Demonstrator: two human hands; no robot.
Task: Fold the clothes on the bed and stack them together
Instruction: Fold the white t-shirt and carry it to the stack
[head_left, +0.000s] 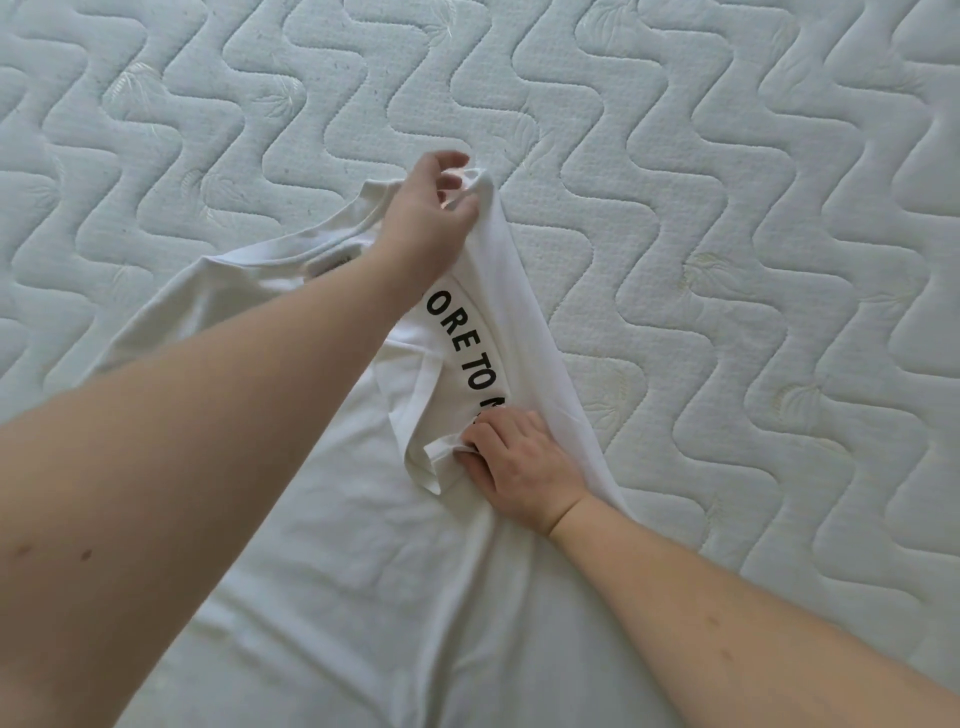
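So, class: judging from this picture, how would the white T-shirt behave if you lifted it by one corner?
The white T-shirt probably hangs limp: it sags between the left hand and the right hand. It likely weighs little, since a finger pinch lifts the shoulder. It may cling rather than slide on the quilted mattress.

Quilted pale mattress (727, 156) bare above & right of white printed cotton T-shirt (337, 571): free passage. Both forearms cross shirt, blocking centre.
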